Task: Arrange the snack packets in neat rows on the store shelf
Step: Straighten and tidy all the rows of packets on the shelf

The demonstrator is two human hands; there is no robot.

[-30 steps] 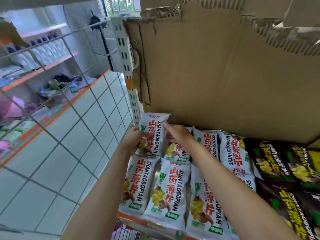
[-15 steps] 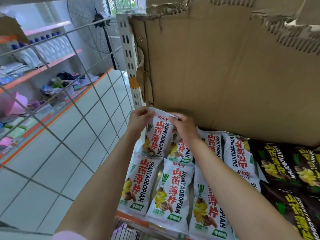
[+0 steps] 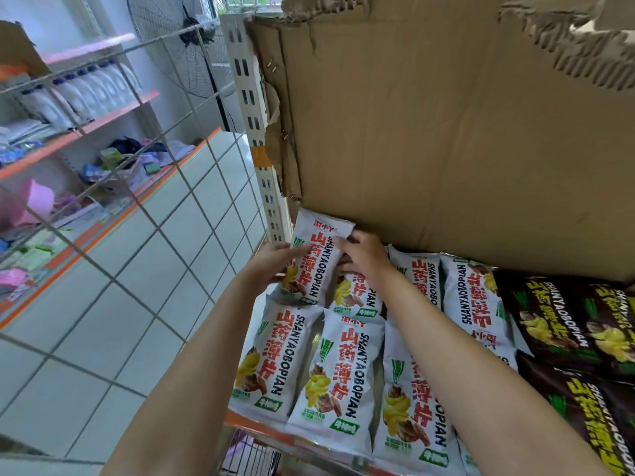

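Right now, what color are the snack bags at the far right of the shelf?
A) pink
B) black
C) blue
B: the packets at the far right are black with yellow print, while the one both hands hold and its neighbors are white.

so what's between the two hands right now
In the head view, one white snack packet stands between the left hand and right hand, both gripping its sides at the shelf's back left corner.

Both hands [image 3: 275,264] [image 3: 366,257], seemingly gripping one white packet [image 3: 314,259]
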